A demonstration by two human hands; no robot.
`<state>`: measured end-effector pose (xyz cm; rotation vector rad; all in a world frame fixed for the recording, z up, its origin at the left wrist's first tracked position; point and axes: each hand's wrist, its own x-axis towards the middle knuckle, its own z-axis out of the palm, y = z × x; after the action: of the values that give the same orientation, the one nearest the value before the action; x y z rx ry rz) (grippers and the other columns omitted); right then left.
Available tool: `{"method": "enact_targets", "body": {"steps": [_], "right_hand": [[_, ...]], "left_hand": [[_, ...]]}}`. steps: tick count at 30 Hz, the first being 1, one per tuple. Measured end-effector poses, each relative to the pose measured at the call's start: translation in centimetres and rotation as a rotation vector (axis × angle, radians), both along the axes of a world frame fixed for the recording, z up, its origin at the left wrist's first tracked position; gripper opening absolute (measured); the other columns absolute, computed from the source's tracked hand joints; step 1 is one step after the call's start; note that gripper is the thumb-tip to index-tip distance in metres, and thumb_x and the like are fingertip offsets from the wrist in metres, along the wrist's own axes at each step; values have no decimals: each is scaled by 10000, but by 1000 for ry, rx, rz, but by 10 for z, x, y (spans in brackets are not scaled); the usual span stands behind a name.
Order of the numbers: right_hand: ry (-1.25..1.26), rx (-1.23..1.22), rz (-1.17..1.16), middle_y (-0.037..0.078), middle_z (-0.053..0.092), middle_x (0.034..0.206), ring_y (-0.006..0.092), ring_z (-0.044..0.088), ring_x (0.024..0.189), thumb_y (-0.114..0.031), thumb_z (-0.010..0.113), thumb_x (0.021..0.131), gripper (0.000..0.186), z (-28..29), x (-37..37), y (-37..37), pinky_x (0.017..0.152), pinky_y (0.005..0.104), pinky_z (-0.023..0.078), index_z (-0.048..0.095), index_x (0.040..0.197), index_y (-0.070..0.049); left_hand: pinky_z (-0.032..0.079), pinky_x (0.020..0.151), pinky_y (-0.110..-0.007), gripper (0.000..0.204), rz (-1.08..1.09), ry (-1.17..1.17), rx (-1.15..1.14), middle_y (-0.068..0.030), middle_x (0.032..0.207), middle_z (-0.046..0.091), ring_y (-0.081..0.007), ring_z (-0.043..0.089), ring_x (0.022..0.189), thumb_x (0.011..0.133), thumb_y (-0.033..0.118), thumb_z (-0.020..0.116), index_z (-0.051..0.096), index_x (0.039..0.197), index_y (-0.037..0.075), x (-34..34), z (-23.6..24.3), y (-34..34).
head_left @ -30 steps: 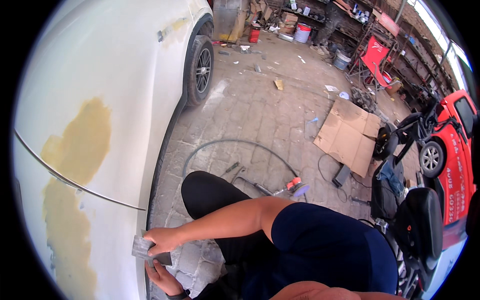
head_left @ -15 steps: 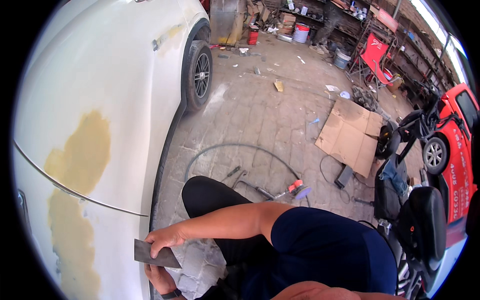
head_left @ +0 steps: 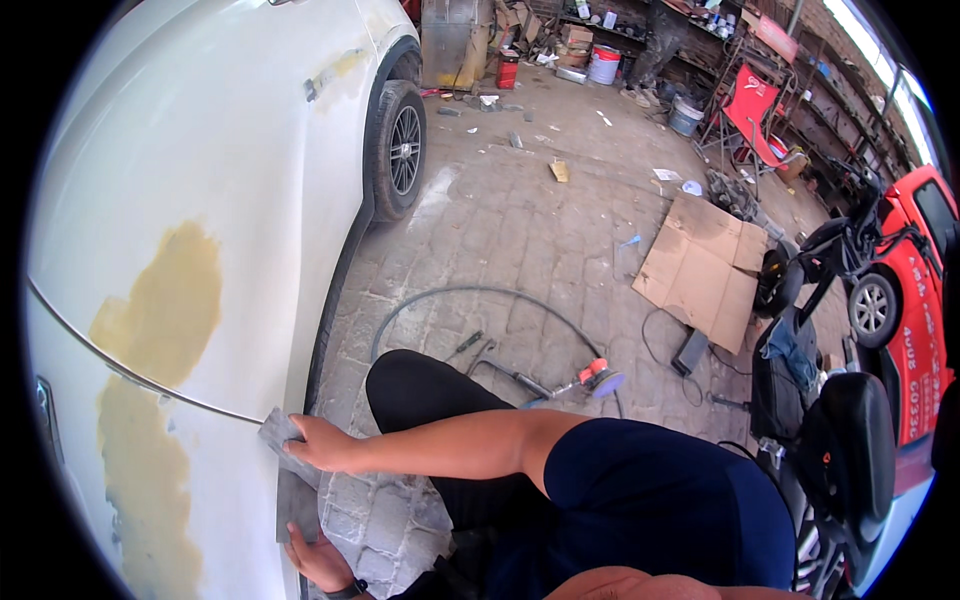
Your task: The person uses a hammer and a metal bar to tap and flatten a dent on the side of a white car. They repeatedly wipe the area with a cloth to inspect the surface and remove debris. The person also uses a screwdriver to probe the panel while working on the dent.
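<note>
My right hand (head_left: 325,443) pinches a flat grey scraper (head_left: 283,437), its edge at the white car door (head_left: 240,330), where the dark door seam ends. Just below it, my left hand (head_left: 318,560), with a dark band at the wrist, grips a second flat grey plate (head_left: 297,507), held upright near the lower door edge. The two plates meet or overlap slightly; I cannot tell whether they touch. Tan filler patches (head_left: 165,300) cover parts of the door panels to the left, above and below the seam.
A sander (head_left: 600,380) with a hose lies on the brick floor behind my knee (head_left: 420,390). Flattened cardboard (head_left: 705,265), a black motorbike seat (head_left: 850,440), a red folding chair (head_left: 750,110) and a red vehicle (head_left: 910,300) stand to the right. A person's legs (head_left: 660,50) show at the back.
My right hand has moved up and away from my left, carrying its scraper toward the door seam. The left hand's plate now shows fully, turned upright.
</note>
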<state>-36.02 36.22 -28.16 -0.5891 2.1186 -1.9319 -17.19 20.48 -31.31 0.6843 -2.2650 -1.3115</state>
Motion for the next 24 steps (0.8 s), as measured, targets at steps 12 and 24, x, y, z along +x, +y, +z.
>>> {"method": "enact_targets", "body": {"steps": [12,24], "right_hand": [[-71,-59,619,201,728,936,257,692,848,-185,760,865,328,-8,35,-2,767,402,520,668,1056,65],[-688,-465,843,43,695,1073,136,627,1017,-174,733,892,354,21,14,6,917,314,508,658,1188,8]], "left_hand": [[420,1128,-425,461,-185,228,735,-178,1427,543,-272,541,1319,1041,212,527,477,1410,-59,-3,-3,20],[361,1151,-423,623,-452,308,741,-141,1456,523,-236,503,1349,1024,304,639,427,1485,-57,-19,37,33]]}}
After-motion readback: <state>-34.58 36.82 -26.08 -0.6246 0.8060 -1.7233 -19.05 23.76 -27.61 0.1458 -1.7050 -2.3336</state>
